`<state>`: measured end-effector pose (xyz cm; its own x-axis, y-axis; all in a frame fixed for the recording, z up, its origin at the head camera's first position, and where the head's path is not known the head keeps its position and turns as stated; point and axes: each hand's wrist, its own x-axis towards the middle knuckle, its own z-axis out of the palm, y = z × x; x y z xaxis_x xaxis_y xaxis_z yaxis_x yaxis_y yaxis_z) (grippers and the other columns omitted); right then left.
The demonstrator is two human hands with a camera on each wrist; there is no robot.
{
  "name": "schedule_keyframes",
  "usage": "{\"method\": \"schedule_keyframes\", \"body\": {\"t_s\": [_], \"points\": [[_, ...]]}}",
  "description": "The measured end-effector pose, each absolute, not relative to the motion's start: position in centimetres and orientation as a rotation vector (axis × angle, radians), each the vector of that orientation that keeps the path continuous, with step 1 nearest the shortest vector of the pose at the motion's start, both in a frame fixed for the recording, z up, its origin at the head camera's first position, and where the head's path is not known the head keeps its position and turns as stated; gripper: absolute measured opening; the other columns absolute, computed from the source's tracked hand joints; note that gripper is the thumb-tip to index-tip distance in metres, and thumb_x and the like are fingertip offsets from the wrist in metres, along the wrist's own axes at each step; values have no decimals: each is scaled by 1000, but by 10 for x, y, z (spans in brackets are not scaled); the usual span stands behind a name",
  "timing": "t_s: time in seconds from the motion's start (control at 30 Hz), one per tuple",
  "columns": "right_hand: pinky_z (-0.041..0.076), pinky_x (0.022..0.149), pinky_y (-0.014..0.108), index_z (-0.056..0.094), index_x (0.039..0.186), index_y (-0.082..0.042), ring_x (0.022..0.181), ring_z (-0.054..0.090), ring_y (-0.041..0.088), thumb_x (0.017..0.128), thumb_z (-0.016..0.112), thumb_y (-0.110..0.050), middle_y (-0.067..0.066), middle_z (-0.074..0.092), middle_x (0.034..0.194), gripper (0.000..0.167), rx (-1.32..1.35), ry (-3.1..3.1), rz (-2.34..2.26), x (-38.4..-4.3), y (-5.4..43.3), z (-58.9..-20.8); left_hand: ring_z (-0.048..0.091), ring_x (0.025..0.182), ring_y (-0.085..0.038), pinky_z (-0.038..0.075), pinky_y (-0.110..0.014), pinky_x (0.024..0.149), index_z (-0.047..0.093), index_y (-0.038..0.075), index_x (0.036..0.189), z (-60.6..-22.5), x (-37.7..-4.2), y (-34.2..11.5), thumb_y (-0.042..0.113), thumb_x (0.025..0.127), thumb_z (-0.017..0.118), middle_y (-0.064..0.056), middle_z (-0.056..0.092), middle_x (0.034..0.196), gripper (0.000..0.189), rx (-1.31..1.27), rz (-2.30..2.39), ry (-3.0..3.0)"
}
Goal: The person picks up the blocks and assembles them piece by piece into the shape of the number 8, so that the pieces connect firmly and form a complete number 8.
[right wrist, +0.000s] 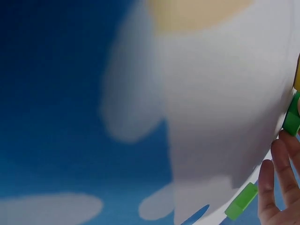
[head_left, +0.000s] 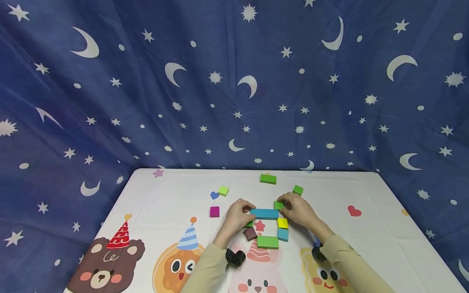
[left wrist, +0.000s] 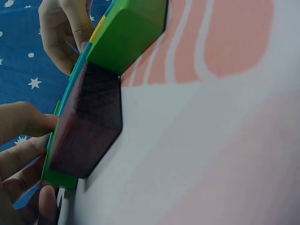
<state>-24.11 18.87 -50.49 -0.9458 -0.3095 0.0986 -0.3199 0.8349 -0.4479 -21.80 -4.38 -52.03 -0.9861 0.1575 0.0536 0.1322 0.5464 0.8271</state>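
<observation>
In the head view, my left hand (head_left: 238, 215) pinches the left end of a long blue block (head_left: 264, 214), thumb on the near side. A green block (head_left: 249, 224) lies partly hidden below that hand, with a dark brown block (head_left: 250, 233) beside it. My right hand (head_left: 298, 209) holds a small green block (head_left: 278, 205) at the far right corner of the blue one. Down the right side come a yellow block (head_left: 282, 223) and a short blue block (head_left: 283, 234). A long green block (head_left: 268, 242) forms the near side of this ring.
Loose on the patterned white tablecloth (head_left: 154, 203) lie a magenta block (head_left: 214, 211), a lime block (head_left: 223, 191), a long green block (head_left: 268, 179) and another green block (head_left: 298, 190) just beyond the right hand. A blue star-patterned curtain (head_left: 220, 97) hangs behind.
</observation>
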Motion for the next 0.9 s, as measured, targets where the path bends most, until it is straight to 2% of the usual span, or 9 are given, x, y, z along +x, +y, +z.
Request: {"method": "schedule_keyframes", "body": {"t_s": [0.2,0.9], "points": [[45,72,31,68,108,-12,80,51,12,79,76,-14,-1,63,94,30,515,-2986,750,-242,189,-505,47,77,-11,40,-21,69,73,6,95,-520,-218,-43,9,74,76,-6,59,88,22,265,1469,2742],[48,75,33,70,104,-11,80,55,12,77,78,-13,-1,66,93,28,511,-3019,667,-245,186,-500,46,76,-10,40,-21,68,72,6,99,-518,-216,-44,10,75,75,-8,60,89,25,270,1510,2708]]}}
